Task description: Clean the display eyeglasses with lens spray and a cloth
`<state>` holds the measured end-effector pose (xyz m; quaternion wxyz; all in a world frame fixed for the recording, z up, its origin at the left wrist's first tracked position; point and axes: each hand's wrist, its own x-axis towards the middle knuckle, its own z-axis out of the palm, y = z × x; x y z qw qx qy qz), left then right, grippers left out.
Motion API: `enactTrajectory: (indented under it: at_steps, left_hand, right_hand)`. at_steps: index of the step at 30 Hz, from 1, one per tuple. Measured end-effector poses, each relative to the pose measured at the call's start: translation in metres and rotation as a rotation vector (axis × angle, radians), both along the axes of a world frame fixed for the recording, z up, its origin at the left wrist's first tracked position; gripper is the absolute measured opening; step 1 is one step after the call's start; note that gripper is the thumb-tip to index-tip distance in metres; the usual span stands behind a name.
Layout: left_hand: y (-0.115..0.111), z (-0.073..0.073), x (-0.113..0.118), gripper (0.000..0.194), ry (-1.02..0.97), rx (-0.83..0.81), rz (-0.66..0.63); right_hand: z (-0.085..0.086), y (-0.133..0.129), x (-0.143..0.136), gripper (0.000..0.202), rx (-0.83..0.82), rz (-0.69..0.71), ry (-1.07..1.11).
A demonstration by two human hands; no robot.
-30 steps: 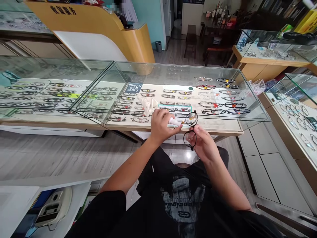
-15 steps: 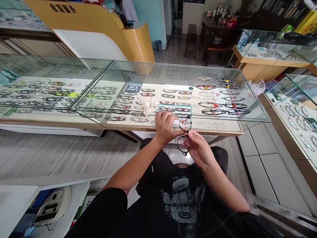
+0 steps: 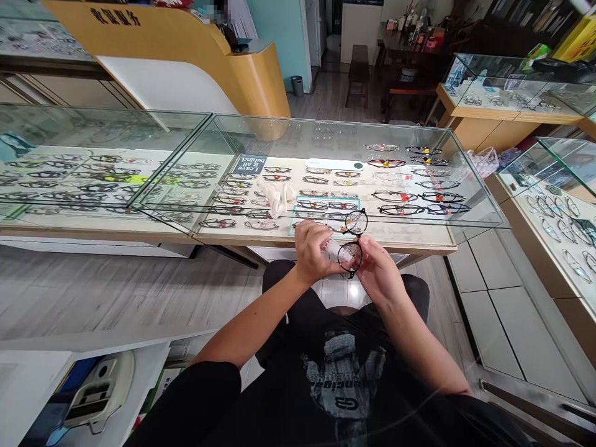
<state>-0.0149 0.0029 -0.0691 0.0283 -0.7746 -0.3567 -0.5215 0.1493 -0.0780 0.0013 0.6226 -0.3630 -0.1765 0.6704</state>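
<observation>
My left hand [image 3: 313, 249] is closed around a small white spray bottle [image 3: 333, 249], whose top points right toward a lens. Black round-framed eyeglasses [image 3: 350, 259] are in my right hand [image 3: 378, 268], its fingers pinching them near the bridge. The glasses stand on end, one lens above the other, and droplets speckle the lenses. The bottle lies behind the lower lens. Both hands are over the near edge of the glass display case [image 3: 419, 239]. A crumpled cream cloth [image 3: 279, 197] lies on top of the case, just beyond my left hand.
Rows of eyeglasses [image 3: 316, 180] sit inside the case under its glass top. More display cases stand at the left [image 3: 93, 205] and the right [image 3: 549, 205]. A wooden counter [image 3: 261, 81] rises beyond. An open white drawer [image 3: 153, 372] with a pale device [image 3: 100, 388] is at lower left.
The glasses have shifted up and tilted, and my left hand has lowered slightly. The bottle has gone from the upper lens to behind the lower one. More droplets show on the upper lens.
</observation>
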Motion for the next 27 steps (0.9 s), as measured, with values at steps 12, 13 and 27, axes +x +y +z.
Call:
enactTrajectory:
  at_steps: [12, 13, 27]
  left_hand:
    - [0.007, 0.004, -0.013, 0.068, 0.0, -0.046, 0.055]
    - [0.01, 0.008, -0.019, 0.064, -0.023, -0.044, 0.081]
    - [0.13, 0.038, -0.168, 0.05, -0.285, -0.462, 0.426]
  right_hand:
    - [0.003, 0.001, 0.003, 0.025, 0.006, -0.028, -0.003]
    - [0.004, 0.001, 0.005, 0.026, 0.003, -0.045, -0.007]
    - [0.004, -0.002, 0.01, 0.024, 0.017, -0.062, -0.051]
